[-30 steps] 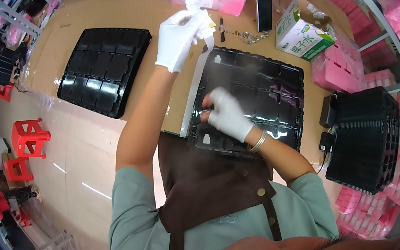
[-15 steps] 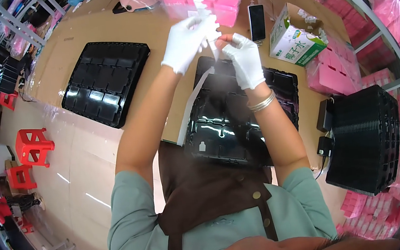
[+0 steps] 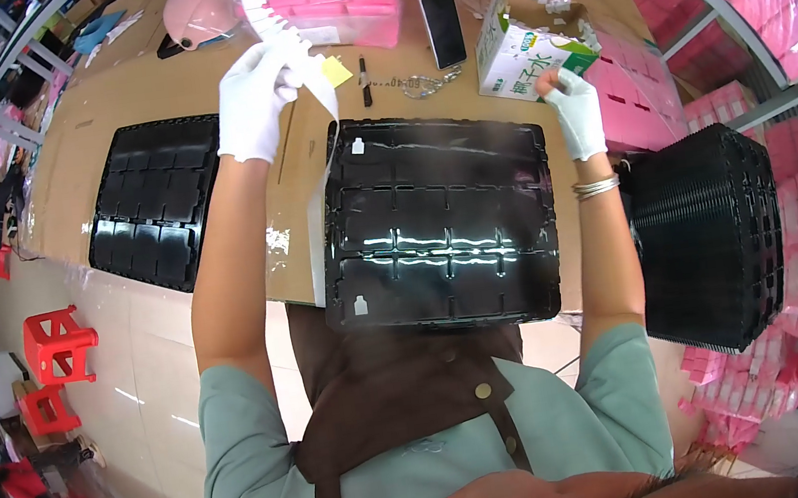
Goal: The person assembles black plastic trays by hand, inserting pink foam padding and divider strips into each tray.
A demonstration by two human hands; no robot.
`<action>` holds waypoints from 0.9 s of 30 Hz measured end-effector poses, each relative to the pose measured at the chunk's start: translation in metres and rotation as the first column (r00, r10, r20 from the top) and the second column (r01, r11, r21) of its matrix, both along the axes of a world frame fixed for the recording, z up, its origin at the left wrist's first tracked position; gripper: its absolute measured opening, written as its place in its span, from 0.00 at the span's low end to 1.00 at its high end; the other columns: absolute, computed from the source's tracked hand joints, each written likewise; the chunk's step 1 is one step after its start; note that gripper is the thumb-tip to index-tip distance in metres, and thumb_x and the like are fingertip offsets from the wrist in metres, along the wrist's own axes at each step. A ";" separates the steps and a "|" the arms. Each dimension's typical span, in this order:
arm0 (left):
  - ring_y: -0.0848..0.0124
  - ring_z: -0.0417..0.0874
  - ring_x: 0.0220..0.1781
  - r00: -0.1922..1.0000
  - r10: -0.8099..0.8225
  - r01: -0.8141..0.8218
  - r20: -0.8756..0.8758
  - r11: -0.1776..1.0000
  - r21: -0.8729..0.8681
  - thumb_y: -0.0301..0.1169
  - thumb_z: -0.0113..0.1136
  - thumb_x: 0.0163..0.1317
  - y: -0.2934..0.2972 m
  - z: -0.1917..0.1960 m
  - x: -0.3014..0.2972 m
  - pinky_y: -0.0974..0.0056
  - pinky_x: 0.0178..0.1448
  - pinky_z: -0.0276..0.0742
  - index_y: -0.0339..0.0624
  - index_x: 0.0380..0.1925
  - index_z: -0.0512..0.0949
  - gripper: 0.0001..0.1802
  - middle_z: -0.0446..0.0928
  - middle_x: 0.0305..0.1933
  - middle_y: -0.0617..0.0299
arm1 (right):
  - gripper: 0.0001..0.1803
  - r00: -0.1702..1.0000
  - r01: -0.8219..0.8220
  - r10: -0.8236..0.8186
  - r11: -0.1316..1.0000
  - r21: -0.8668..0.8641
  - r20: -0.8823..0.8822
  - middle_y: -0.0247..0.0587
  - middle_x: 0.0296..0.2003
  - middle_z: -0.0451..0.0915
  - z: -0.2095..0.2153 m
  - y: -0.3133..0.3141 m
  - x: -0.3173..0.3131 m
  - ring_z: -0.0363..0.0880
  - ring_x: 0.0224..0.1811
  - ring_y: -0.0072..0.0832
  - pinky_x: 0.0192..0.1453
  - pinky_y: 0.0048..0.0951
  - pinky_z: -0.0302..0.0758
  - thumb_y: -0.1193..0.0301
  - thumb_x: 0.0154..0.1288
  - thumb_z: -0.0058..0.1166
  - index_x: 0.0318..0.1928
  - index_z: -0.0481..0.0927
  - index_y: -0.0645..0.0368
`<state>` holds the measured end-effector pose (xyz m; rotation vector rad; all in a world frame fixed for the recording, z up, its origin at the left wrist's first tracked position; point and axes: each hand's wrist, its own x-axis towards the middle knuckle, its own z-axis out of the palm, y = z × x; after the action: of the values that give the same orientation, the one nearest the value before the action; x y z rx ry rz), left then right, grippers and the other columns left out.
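Note:
My left hand, in a white glove, is closed on a white strip of die-cut labels at the table's far side. The strip's tail hangs past the left edge of a black plastic tray in front of me. Two small white stickers sit on that tray, one at its far left corner and one at the near left. My right hand, gloved with bare fingertips, is raised beside a white and green carton. Its thumb and finger are pinched together; what they hold, if anything, is too small to make out.
Another black tray lies at the left. A phone, a black pen, a yellow note and a bracelet-like chain lie at the back. Tall stacked black trays stand at the right. Bagged pink trays and a pink helmet sit farther off.
My hands have parted: the left went left with the label strip, the right moved right toward the carton. The tray in front now shows squarely, with two stickers visible. The view has shifted.

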<state>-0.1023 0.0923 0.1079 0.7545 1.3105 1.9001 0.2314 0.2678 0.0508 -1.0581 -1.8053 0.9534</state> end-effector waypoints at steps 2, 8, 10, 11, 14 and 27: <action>0.83 0.75 0.27 0.999 -0.017 0.016 0.032 1.000 0.021 0.30 0.60 0.62 0.000 0.001 0.005 0.78 0.28 0.66 0.33 0.40 0.80 0.12 0.81 0.34 0.62 | 0.03 0.988 -0.097 0.104 0.993 -0.066 0.113 0.36 0.27 0.82 -0.037 0.023 0.035 0.78 0.31 0.22 0.40 0.25 0.74 0.76 0.57 0.56 0.28 0.80 0.63; 0.77 0.82 0.34 0.994 -0.057 0.049 -0.095 0.995 -0.083 0.28 0.58 0.63 0.001 0.000 0.016 0.77 0.30 0.69 0.30 0.44 0.77 0.13 0.80 0.37 0.59 | 0.01 0.657 -0.233 0.024 0.957 0.173 0.754 0.44 0.34 0.79 -0.077 0.007 0.030 0.79 0.38 0.43 0.44 0.39 0.76 0.76 0.49 0.59 0.25 0.82 0.56; 0.77 0.82 0.36 0.992 -0.059 0.051 -0.111 0.996 -0.076 0.29 0.58 0.63 0.001 -0.001 0.015 0.77 0.31 0.69 0.31 0.45 0.77 0.14 0.81 0.39 0.58 | 0.01 0.667 -0.210 -0.022 0.953 0.217 0.745 0.45 0.34 0.79 -0.084 0.006 0.027 0.79 0.39 0.44 0.44 0.40 0.76 0.76 0.49 0.59 0.24 0.81 0.57; 0.77 0.82 0.36 0.992 -0.055 0.046 -0.115 0.996 -0.081 0.29 0.58 0.63 0.000 0.001 0.016 0.77 0.31 0.69 0.31 0.45 0.77 0.14 0.81 0.39 0.58 | 0.02 0.673 -0.184 -0.074 0.947 0.263 0.736 0.46 0.35 0.78 -0.087 0.005 0.025 0.78 0.39 0.45 0.44 0.41 0.76 0.76 0.48 0.60 0.23 0.80 0.57; 0.84 0.74 0.27 0.992 0.010 -0.018 -0.128 0.998 -0.061 0.31 0.59 0.63 -0.001 0.004 0.021 0.77 0.28 0.65 0.34 0.40 0.81 0.12 0.80 0.31 0.65 | 0.06 0.614 -0.180 -0.086 0.952 0.246 0.785 0.49 0.33 0.77 -0.087 0.002 0.020 0.78 0.39 0.47 0.43 0.43 0.76 0.75 0.47 0.63 0.28 0.80 0.58; 0.81 0.78 0.30 0.954 -0.054 0.065 -0.295 0.997 0.027 0.29 0.57 0.63 -0.004 0.007 0.046 0.77 0.28 0.68 0.33 0.45 0.80 0.13 0.83 0.37 0.59 | 0.15 0.928 -0.369 0.370 0.929 0.036 -0.042 0.41 0.35 0.84 0.020 -0.070 -0.109 0.82 0.35 0.29 0.44 0.28 0.76 0.66 0.59 0.60 0.45 0.78 0.60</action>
<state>-0.0567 0.0885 0.1151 1.1179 1.4143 1.8176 0.1225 0.1975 0.0704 -0.6799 -2.0121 1.1602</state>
